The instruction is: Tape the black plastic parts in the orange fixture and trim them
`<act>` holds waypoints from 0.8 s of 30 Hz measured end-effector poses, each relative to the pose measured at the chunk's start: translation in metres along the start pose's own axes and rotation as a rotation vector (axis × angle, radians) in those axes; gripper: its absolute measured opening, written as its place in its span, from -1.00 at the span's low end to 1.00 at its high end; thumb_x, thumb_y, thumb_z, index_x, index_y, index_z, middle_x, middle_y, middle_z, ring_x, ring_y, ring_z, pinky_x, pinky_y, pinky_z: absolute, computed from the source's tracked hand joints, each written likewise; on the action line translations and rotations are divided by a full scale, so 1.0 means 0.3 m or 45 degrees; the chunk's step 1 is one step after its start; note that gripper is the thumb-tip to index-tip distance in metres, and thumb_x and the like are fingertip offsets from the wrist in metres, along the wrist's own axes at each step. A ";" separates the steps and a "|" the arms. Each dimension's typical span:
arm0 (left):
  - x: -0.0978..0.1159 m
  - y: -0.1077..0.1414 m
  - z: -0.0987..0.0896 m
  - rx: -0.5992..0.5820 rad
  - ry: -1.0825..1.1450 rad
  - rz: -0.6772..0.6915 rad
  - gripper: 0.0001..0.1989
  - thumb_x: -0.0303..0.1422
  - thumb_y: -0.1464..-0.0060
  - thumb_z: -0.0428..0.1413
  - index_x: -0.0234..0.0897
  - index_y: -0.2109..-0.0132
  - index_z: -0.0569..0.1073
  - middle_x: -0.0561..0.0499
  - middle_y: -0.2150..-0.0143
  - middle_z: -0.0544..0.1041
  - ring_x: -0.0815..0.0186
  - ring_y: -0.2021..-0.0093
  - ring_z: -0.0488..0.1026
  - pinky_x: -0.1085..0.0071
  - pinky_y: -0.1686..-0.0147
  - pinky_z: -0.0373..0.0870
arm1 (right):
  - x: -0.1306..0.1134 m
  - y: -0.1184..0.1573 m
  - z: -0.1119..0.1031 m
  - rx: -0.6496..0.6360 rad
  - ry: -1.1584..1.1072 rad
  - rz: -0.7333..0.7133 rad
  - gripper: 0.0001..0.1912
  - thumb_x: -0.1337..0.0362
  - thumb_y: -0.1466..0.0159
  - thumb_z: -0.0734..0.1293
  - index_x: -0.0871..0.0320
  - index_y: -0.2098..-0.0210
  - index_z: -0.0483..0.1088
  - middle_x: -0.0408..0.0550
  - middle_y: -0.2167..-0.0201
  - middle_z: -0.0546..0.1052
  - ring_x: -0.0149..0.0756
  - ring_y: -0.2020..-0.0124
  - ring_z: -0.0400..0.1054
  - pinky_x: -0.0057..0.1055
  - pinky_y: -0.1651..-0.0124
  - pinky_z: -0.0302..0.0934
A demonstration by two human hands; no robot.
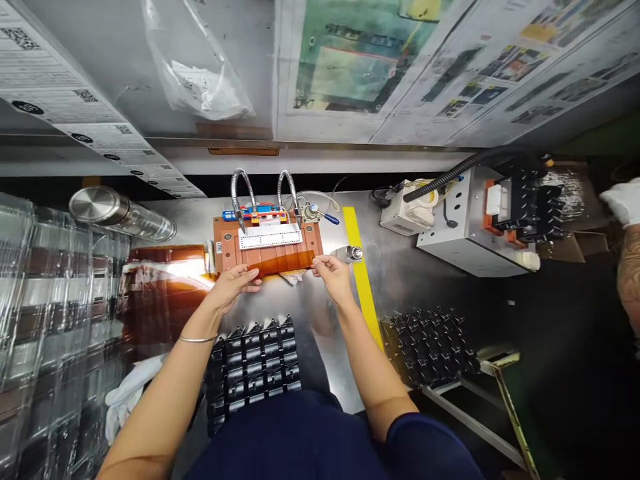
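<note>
Between my two hands stretches a translucent amber film strip (281, 263), along the front edge of a brown fixture block (225, 257). My left hand (234, 287) pinches the strip's left end, and my right hand (332, 273) pinches its right end. On the block lies a white perforated plate (270, 236). Two bent metal hoses (241, 183) arch down to the plate from behind. A small toggle clamp with a blue handle (330, 218) sits at the block's back right corner.
Left are stacked clear plastic trays (45, 320), amber sheets (160, 293) and a glass bottle (125, 213). Black racks (253, 363) lie in front of me. Yellow tape (361, 273) crosses the table; a grey machine (465, 230) stands right. Another person's gloved hand (623, 200) shows far right.
</note>
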State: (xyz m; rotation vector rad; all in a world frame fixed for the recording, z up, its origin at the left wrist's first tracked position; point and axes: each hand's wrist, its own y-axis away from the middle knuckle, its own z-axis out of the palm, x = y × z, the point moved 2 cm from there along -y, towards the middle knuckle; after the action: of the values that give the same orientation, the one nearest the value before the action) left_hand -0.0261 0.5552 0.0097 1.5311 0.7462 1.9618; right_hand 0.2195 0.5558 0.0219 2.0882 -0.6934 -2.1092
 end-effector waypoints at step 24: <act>0.090 -0.180 -0.039 0.555 -0.112 0.041 -0.57 -0.28 0.30 0.36 -0.21 0.58 0.19 0.23 0.78 0.18 0.52 0.78 0.04 0.58 0.80 -0.10 | 0.049 -0.215 0.150 0.129 0.061 0.302 -0.80 0.29 -0.02 0.40 0.15 0.62 0.29 -0.26 0.74 0.41 -0.56 0.74 0.16 -0.58 0.65 0.13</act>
State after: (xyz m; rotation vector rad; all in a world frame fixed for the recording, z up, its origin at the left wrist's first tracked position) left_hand -0.0391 0.6111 -0.0126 1.8720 1.1741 1.8181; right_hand 0.1911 0.6191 -0.0180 1.9835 -1.0054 -1.9280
